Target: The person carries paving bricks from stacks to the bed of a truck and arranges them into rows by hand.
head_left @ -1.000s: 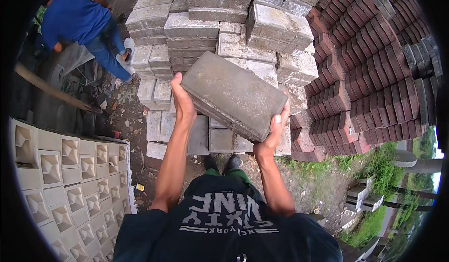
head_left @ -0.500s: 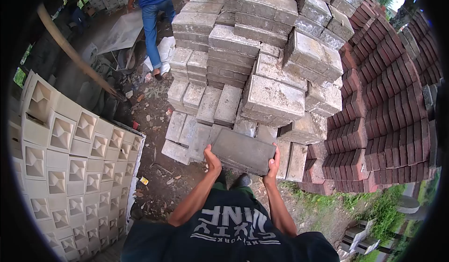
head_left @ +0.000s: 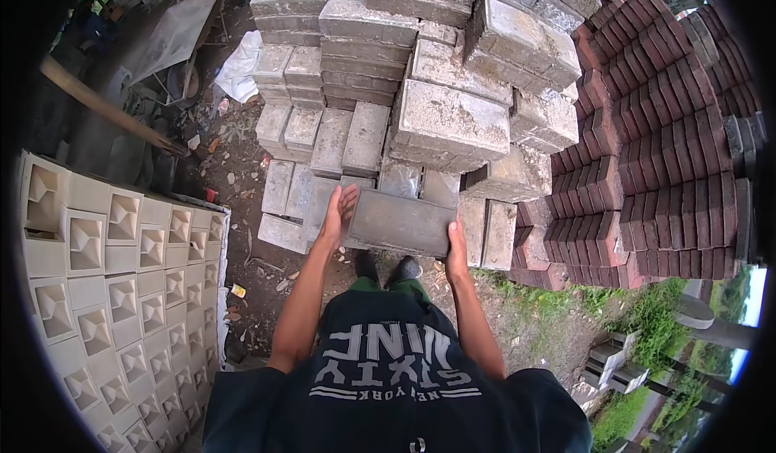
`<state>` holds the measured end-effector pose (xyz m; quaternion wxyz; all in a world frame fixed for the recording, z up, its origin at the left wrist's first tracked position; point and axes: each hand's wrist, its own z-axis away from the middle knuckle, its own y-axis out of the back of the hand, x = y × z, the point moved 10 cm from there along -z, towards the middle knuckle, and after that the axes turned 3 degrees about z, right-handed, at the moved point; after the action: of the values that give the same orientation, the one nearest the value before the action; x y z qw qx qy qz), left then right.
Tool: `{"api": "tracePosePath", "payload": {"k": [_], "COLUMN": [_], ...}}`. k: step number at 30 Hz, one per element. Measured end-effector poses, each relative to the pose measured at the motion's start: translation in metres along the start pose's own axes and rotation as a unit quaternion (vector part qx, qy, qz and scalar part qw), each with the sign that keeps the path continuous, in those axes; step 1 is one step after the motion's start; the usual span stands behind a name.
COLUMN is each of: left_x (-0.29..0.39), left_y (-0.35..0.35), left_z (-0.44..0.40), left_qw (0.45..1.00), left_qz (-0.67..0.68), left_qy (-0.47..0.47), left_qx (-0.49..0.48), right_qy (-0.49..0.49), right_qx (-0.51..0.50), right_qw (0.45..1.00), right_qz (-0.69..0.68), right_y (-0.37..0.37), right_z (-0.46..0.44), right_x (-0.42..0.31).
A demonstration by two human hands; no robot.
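A dark grey concrete block (head_left: 402, 222), rectangular and smooth on top, lies level in front of my body at the near foot of the block stack. My left hand (head_left: 339, 210) is at its left end, fingers stretched out and apart, with a slim gap or light contact that I cannot tell apart. Against the block's right end, my right hand (head_left: 457, 249) has its thumb on the edge and its fingers hidden behind. Paler concrete blocks (head_left: 453, 117) rise in steps just beyond it.
Reddish-brown pavers (head_left: 671, 154) are stacked on the right. To the left stands a wall of cream hollow vent blocks (head_left: 121, 291). A wheelbarrow (head_left: 179, 41), a white sack (head_left: 240, 67) and a bamboo pole (head_left: 113, 105) are at the upper left. Littered dirt surrounds my boots (head_left: 402, 270).
The block has come nearer to level and lower against the stack. My left hand's fingers have loosened from its end. The person in blue has almost left the view.
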<state>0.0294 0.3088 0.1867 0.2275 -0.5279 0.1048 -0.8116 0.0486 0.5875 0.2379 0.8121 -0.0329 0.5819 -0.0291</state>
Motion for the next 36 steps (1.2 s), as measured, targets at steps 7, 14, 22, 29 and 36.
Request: {"api": "tracePosePath", "payload": {"k": [7,14,22,29,36], "left_x": [-0.013,-0.038,-0.040,-0.056,-0.056], "left_y": [-0.049,-0.044,-0.045,-0.039,-0.035], "left_z": [0.000,0.013,0.010,0.003,0.024], "left_qw": [0.989,0.978,0.968,0.972,0.980], "left_qz": [0.059,0.077,0.038,0.059,0.057], "left_qy": [0.126,0.193,0.241,0.219,0.189], "left_qx": [-0.043,-0.027,-0.055,-0.054,-0.028], "right_qy": [0.009,0.018,-0.028,-0.123,-0.124], "right_qx": [-0.017,-0.038,-0.010,0.048,-0.014], "right_qw": [1.000,0.998,0.995,0.986,0.970], "right_qz": [0.009,-0.054,-0.093,-0.101,-0.208], "right_y": [0.012,0.011,0.027,0.029,0.004], "right_z": [-0.019,-0.011,-0.018,-0.029,-0.008], "right_x": [0.006,0.013,0.045,0.065,0.041]}}
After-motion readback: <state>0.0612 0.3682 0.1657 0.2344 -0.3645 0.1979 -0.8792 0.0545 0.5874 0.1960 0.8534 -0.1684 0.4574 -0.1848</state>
